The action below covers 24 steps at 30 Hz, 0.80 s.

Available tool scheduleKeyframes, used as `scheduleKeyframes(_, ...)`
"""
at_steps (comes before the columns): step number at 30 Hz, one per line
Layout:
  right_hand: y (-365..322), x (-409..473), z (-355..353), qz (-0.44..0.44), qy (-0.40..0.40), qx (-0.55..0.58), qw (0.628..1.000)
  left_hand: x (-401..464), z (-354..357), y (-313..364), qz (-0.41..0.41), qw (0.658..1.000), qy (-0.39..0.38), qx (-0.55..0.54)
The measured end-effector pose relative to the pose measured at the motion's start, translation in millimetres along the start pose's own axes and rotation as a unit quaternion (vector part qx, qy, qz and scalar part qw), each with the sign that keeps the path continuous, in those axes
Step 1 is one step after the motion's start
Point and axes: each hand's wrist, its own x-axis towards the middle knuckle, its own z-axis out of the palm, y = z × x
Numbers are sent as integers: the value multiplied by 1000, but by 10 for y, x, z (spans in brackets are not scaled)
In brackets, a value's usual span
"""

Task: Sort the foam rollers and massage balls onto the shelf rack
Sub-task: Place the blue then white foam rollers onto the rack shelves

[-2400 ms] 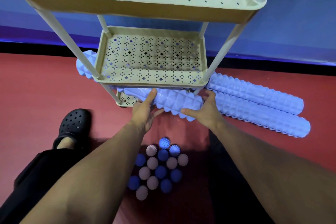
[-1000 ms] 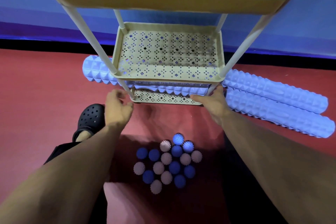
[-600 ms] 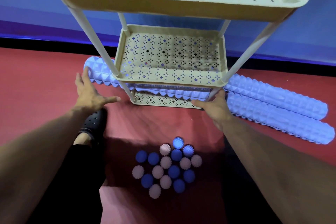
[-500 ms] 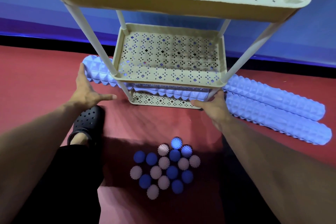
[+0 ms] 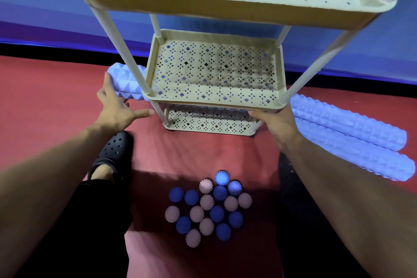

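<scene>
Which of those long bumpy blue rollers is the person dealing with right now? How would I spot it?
Start at the beige shelf rack standing on the red floor. One foam roller lies across its bottom tier, its end sticking out on the left, where the open left hand presses against it. The other two rollers lie side by side on the floor to the right, untouched.

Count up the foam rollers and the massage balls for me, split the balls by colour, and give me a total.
Foam rollers: 3, one through the rack's bottom shelf, two on the floor to its right
Blue massage balls: 9
Pale massage balls: 8
Total: 20
</scene>
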Motion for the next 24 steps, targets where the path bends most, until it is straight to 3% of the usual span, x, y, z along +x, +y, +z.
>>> scheduleKeyframes(5, 55, -67, -173, -13, 39, -37, 998, -182, 232, 71, 13, 999, -47, -18)
scheduleKeyframes(12, 186, 17, -390, 35, 21, -66, 997, -162, 420, 88, 21, 999, -44, 3)
scheduleKeyframes(18, 281, -52, -408, 12, 23, -118, 993, -225, 372, 47, -13, 997, -70, 27)
scheduleKeyframes(21, 312, -100, -524, 8, 30, -170, 985, -393, 450, 103, -81, 984, -88, 129)
scheduleKeyframes(24, 312, -170, -683, 14, 37, -203, 978, -645, 619, 176, -170, 924, -164, 301)
